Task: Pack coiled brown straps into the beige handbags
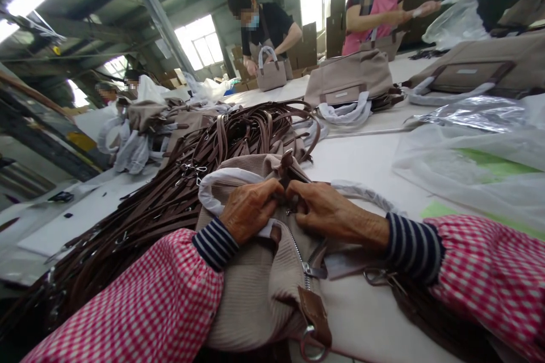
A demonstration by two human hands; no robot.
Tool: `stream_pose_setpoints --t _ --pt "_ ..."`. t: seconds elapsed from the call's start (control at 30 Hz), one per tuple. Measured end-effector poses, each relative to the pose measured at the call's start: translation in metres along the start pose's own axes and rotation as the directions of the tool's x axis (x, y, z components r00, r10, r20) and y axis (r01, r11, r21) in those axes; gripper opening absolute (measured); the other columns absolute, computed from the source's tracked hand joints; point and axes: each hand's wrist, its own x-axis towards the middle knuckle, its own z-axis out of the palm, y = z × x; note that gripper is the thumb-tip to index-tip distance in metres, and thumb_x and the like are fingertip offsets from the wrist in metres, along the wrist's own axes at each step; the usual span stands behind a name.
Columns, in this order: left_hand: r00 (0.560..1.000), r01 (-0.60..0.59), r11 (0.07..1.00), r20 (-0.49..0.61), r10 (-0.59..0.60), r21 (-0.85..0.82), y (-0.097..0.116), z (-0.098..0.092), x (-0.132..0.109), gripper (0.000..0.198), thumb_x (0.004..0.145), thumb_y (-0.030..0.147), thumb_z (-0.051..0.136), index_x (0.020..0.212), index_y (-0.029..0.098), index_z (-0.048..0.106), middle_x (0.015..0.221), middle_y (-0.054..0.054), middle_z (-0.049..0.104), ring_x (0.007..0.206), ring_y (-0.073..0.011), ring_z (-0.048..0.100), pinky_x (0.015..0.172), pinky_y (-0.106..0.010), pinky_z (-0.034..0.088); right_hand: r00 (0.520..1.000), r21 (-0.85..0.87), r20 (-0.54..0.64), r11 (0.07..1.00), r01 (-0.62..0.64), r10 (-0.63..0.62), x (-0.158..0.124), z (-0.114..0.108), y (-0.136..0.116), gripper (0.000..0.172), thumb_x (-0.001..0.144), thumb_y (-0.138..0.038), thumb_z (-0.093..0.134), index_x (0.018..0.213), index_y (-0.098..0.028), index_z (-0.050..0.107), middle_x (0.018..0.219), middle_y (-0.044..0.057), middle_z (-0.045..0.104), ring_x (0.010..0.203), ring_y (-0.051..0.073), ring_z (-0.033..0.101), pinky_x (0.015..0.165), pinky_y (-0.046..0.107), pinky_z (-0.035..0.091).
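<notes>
A beige ribbed bag lies on the table in front of me, its silver zipper running toward a brown leather tab with a metal ring. My left hand and my right hand meet at the bag's upper opening, fingers bent and pinched around its edge near the zipper's far part. What lies between the fingertips is largely hidden. One white-wrapped handle curves beside my left hand; another extends behind my right wrist.
Brown straps with metal clips are heaped to the left and behind the bag. Further bags stand beyond. Clear plastic sheets lie at right. People work across the table.
</notes>
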Motion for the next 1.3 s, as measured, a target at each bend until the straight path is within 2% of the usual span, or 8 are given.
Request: stream_pose_setpoints --t 0.13,0.27,0.57,0.7,0.93,1.07,1.2,1.3 --pt "0.995 -0.014 0.995 -0.097 0.004 -0.103 -0.001 0.007 -0.002 0.021 0.093 0.008 0.06 0.111 0.016 0.067 0.087 -0.002 0.072 0.074 -0.0177 0.068 0.072 -0.028 0.048 0.986 0.225 0.064 0.96 -0.164 0.154 0.006 -0.003 -0.001 0.028 0.069 -0.01 0.059 0.094 -0.016 0.07 0.07 -0.002 0.06 0.061 0.012 0.051 0.054 0.024 0.033" --pt "0.973 -0.114 0.944 -0.225 0.044 -0.308 -0.002 0.013 -0.004 0.017 0.1 0.014 0.057 0.112 0.015 0.068 0.097 -0.004 0.075 0.087 -0.019 0.072 0.08 -0.028 0.05 0.951 0.338 0.162 0.89 -0.305 0.265 0.015 -0.002 -0.006 0.018 0.069 -0.013 0.06 0.082 -0.015 0.071 0.061 -0.003 0.056 0.053 0.01 0.047 0.046 0.023 0.03" --pt "0.953 -0.165 0.844 -0.303 0.003 -0.511 -0.002 0.018 -0.001 0.023 0.105 0.021 0.051 0.112 0.015 0.072 0.105 -0.005 0.077 0.099 -0.0198 0.073 0.089 -0.028 0.049 0.873 0.394 0.112 0.785 -0.478 0.476 0.02 0.008 -0.014 0.005 0.064 -0.016 0.061 0.068 -0.017 0.059 0.055 0.0 0.06 0.046 0.011 0.051 0.043 0.022 0.033" --pt "0.955 -0.125 0.81 -0.291 -0.058 -0.573 0.0 0.016 0.001 0.023 0.105 0.022 0.052 0.108 0.016 0.074 0.1 -0.004 0.077 0.095 -0.0196 0.072 0.085 -0.028 0.048 0.85 0.42 0.159 0.746 -0.518 0.501 0.023 0.008 -0.015 0.003 0.065 -0.019 0.06 0.064 -0.017 0.057 0.051 -0.002 0.055 0.042 0.008 0.042 0.04 0.022 0.027" --pt "0.957 -0.116 0.789 -0.282 -0.075 -0.603 0.001 0.017 0.003 0.02 0.103 0.022 0.055 0.104 0.018 0.075 0.094 -0.002 0.076 0.089 -0.0187 0.071 0.081 -0.027 0.047 0.871 0.355 0.042 0.808 -0.471 0.489 0.035 0.012 -0.01 0.011 0.063 -0.02 0.067 0.06 -0.016 0.057 0.051 -0.002 0.051 0.045 0.009 0.041 0.04 0.022 0.026" --pt "0.96 -0.1 0.809 -0.27 -0.074 -0.58 0.0 0.016 0.004 0.019 0.102 0.022 0.056 0.102 0.019 0.075 0.094 -0.002 0.077 0.088 -0.0188 0.071 0.08 -0.027 0.048 0.885 0.464 0.122 0.763 -0.45 0.449 0.041 0.008 -0.016 0.013 0.063 -0.017 0.066 0.059 -0.017 0.054 0.049 -0.003 0.049 0.044 0.008 0.041 0.039 0.021 0.027" --pt "0.957 -0.088 0.827 -0.278 -0.085 -0.556 0.0 0.016 0.004 0.019 0.102 0.023 0.056 0.1 0.019 0.074 0.092 -0.002 0.077 0.088 -0.0196 0.07 0.08 -0.028 0.049 0.851 0.436 0.229 0.732 -0.524 0.473 0.05 0.005 -0.018 0.014 0.063 -0.015 0.063 0.055 -0.018 0.052 0.046 -0.003 0.046 0.04 0.008 0.039 0.036 0.02 0.026" --pt "0.954 -0.073 0.845 -0.284 -0.095 -0.53 -0.001 0.017 0.004 0.017 0.101 0.023 0.057 0.103 0.021 0.075 0.094 -0.002 0.077 0.089 -0.0201 0.071 0.081 -0.029 0.049 0.873 0.472 0.189 0.738 -0.482 0.45 0.051 0.006 -0.017 0.01 0.061 -0.012 0.063 0.061 -0.018 0.055 0.05 -0.003 0.051 0.041 0.008 0.042 0.036 0.019 0.028"
